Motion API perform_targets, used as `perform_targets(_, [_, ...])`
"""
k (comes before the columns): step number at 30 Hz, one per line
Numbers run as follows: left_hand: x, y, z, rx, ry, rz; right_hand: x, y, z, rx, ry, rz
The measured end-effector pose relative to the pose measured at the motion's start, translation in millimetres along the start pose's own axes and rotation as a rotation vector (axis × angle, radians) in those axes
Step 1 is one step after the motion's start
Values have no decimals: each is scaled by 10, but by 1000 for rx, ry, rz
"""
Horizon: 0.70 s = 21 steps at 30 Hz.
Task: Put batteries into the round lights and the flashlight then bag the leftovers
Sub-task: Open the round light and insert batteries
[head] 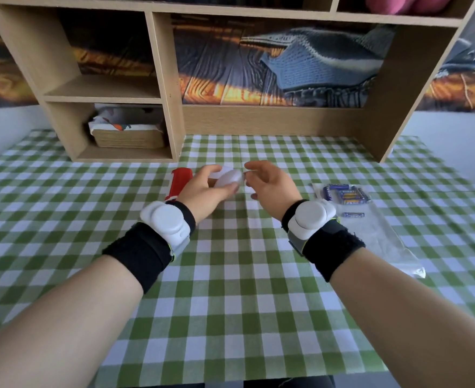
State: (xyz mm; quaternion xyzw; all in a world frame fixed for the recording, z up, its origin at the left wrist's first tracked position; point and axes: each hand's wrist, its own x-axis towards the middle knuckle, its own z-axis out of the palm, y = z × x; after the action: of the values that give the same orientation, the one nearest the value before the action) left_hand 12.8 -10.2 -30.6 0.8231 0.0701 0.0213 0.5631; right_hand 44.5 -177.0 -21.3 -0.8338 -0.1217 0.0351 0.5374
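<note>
1. Gripping a white round light (228,177) in the left hand (202,189), fingers curled under and over its domed body, lifted just above the green-checked tablecloth (230,275)
2. Right hand (272,184) poised just beside the light's right edge, fingers loosely curled, thumb and forefinger close to a small pale piece at the rim; cannot tell whether pinching it or merely touching
3. Red and white flashlight (178,182) lying on the cloth behind the left hand, partly hidden by it
4. Loose blue batteries (347,194) heaped on the near end of a clear plastic bag (393,242), well to the right of the hands, with one single battery (354,215) apart from the pile
5. Likely step: opening the light's battery cover, with no cells yet in hand
6. Best done by holding the body still in the left hand and letting the right turn or prise only the cover, keeping the light low over the cloth so a dropped lid does not roll away
7. Worth checking the polarity marks inside before reaching right for batteries
8. Wooden shelf unit (169,88) standing at the back of the table, with a woven basket (130,138) in its lower left compartment
</note>
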Motion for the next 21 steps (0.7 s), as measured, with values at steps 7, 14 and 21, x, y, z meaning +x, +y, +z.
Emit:
perform_targets(7, [106,13,191,-582,-133,-83,109,53,51,202,-11,-28])
perform_targets(14, [113,-116,297,-550,-120,-24,154,269,150,259,-15,-51])
perform_targets(21, [148,-117,263,-542,-190,15,205,324,124,315,-73,-61])
